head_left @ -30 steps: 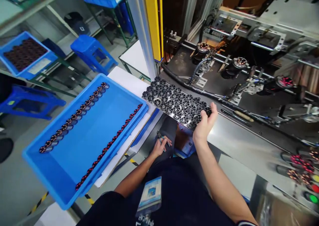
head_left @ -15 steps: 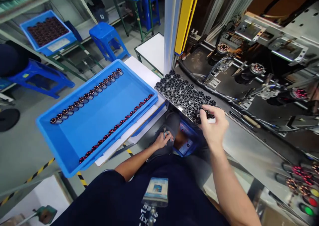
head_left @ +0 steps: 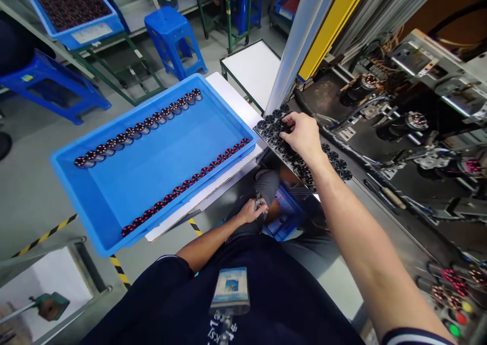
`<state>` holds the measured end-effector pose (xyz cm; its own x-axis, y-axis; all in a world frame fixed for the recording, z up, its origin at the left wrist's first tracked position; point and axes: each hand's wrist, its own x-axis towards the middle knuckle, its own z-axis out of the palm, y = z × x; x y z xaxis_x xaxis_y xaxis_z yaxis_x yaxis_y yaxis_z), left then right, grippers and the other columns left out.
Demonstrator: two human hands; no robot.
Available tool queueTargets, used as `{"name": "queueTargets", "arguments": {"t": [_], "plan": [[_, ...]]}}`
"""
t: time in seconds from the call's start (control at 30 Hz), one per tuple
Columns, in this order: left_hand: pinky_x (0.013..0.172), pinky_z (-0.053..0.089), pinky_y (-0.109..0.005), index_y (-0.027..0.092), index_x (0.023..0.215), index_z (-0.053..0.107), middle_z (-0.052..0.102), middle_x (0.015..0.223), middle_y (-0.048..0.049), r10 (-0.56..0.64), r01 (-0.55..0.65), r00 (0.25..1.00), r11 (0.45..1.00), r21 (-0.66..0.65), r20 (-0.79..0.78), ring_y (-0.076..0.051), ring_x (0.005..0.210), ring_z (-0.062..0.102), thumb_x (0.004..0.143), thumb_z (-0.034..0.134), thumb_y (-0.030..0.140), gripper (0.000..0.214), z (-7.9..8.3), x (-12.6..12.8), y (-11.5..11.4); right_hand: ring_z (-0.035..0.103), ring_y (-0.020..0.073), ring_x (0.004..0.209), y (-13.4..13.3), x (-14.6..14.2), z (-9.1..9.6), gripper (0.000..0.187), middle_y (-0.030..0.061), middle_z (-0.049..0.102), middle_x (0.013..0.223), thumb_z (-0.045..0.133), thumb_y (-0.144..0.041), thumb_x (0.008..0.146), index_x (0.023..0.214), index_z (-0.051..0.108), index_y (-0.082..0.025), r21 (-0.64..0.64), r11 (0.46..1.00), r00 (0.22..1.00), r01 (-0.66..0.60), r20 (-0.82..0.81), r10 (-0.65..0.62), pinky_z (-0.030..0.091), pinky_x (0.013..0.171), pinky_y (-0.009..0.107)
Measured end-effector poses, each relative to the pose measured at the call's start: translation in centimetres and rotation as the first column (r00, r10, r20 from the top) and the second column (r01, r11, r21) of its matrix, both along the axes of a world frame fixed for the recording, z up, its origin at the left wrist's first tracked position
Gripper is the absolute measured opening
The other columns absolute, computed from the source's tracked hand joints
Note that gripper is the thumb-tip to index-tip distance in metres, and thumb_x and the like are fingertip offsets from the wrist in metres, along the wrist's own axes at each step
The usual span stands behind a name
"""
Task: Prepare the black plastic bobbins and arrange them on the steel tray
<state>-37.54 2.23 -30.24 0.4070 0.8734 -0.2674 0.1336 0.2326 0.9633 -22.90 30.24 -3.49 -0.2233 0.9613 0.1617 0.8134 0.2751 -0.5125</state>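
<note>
My right hand (head_left: 304,136) reaches over the far part of a packed group of black-topped metal cylinders (head_left: 335,158) on the metal bench. Its thumb and fingertips are curled around one of the black tops, which the hand partly covers. My left hand (head_left: 251,211) rests at my lap, closed around a small pliers-like tool (head_left: 259,199); the fingers hide part of it. Left of the bench, a blue tray (head_left: 152,154) holds a row of copper-topped cylinders (head_left: 142,128) and a nearer row of red-topped cylinders (head_left: 187,184).
Machine fixtures (head_left: 403,124) holding wound cylinders lie beyond the bench on the right. A yellow-faced post (head_left: 335,28) rises behind the parts. Tools (head_left: 388,195) lie along the bench. Lit buttons (head_left: 458,319) sit at lower right. A blue bin (head_left: 287,215) is below, near my legs.
My right hand has moved from the near end of the black-topped cylinders to their far part. My left hand keeps its hold on the tool. The view has shifted slightly.
</note>
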Motion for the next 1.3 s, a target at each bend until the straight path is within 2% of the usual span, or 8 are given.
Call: {"name": "queueTargets", "arguments": {"t": [0.27,0.37,0.53,0.83,0.97,1.07,1.17,1.3], "plan": [[0.108,0.075,-0.046,0.016,0.138,0.083,0.085,0.133,-0.0105,-0.006,0.006,1.000,1.000,0.016,0.002,-0.024,0.117,0.084,0.122,0.082,0.052,0.039,-0.5,-0.1,0.1,0.077,0.0324,0.110,1.0,1.2,0.3,0.040,0.0136,0.087,0.122,0.086,-0.021,0.084,0.124,0.086,-0.022,0.013,1.000,1.000,0.020,0.011,-0.021,0.066,0.119,0.064],[0.106,0.075,-0.045,0.016,0.135,0.083,0.085,0.130,-0.0099,-0.001,0.000,1.000,1.000,0.022,0.012,-0.023,0.114,0.084,0.122,0.081,0.053,0.039,-0.3,-0.3,0.0,0.081,0.0296,0.108,0.0,2.5,1.5,0.043,0.0121,0.089,0.122,0.089,-0.026,0.087,0.129,0.087,-0.020,0.003,1.000,0.999,-0.031,-0.019,0.031,0.070,0.112,0.055],[0.107,0.075,-0.045,0.016,0.133,0.083,0.086,0.128,-0.0096,0.009,-0.010,1.000,0.999,0.030,0.023,-0.023,0.114,0.084,0.122,0.081,0.054,0.040,-0.2,-0.3,0.1,0.084,0.0238,0.088,-3.9,5.3,3.3,0.016,0.0041,0.091,0.097,0.081,-0.024,0.093,0.106,0.091,-0.023,-0.046,0.993,0.994,-0.107,-0.034,0.106,0.072,0.097,0.044],[0.107,0.075,-0.045,0.016,0.134,0.083,0.085,0.129,-0.0099,0.001,0.000,1.000,0.999,0.040,-0.013,-0.023,0.115,0.084,0.122,0.081,0.052,0.038,-0.5,0.1,0.0,0.093,0.0324,0.105,-8.3,6.9,3.3,0.027,0.0079,0.096,0.114,0.075,-0.027,0.106,0.123,0.095,-0.025,-0.040,0.995,0.995,-0.094,0.006,0.095,0.074,0.110,0.055],[0.107,0.075,-0.045,0.016,0.134,0.083,0.085,0.129,-0.0099,-0.027,0.029,0.999,0.998,0.057,-0.037,-0.023,0.115,0.084,0.122,0.082,0.052,0.038,-0.7,0.4,0.3,0.090,0.0380,0.128,-8.5,5.4,2.9,0.041,0.0109,0.096,0.136,0.069,-0.028,0.111,0.144,0.094,-0.025,-0.050,0.988,0.989,-0.144,0.039,0.146,0.069,0.126,0.063],[0.107,0.075,-0.045,0.017,0.133,0.083,0.085,0.129,-0.0098,-0.048,0.051,0.997,0.996,0.068,-0.058,-0.022,0.114,0.084,0.122,0.081,0.052,0.037,-0.8,0.6,0.5,0.086,0.0360,0.143,-8.6,5.8,3.3,0.054,0.0081,0.091,0.156,0.068,-0.025,0.110,0.161,0.087,-0.025,-0.059,0.979,0.980,-0.197,0.017,0.199,0.066,0.135,0.061],[0.107,0.075,-0.044,0.017,0.133,0.083,0.085,0.129,-0.0098,-0.047,0.053,0.996,0.996,0.077,-0.070,-0.022,0.114,0.084,0.122,0.081,0.052,0.037,-1.0,0.6,0.4,0.087,0.0334,0.143,-9.3,8.4,4.2,0.059,0.0089,0.090,0.157,0.070,-0.026,0.110,0.169,0.081,-0.023,0.004,0.992,0.990,-0.126,-0.057,0.126,0.066,0.136,0.058],[0.107,0.075,-0.044,0.017,0.133,0.083,0.085,0.129,-0.0098,-0.048,0.054,0.997,0.994,0.091,-0.068,-0.022,0.114,0.084,0.122,0.082,0.052,0.037,-1.4,0.5,0.4,0.093,0.0304,0.109,-11.2,11.3,4.9,0.036,0.0083,0.096,0.117,0.078,-0.033,0.109,0.140,0.092,-0.023,0.058,0.995,0.985,0.085,-0.152,-0.075,0.075,0.109,0.053]]}}
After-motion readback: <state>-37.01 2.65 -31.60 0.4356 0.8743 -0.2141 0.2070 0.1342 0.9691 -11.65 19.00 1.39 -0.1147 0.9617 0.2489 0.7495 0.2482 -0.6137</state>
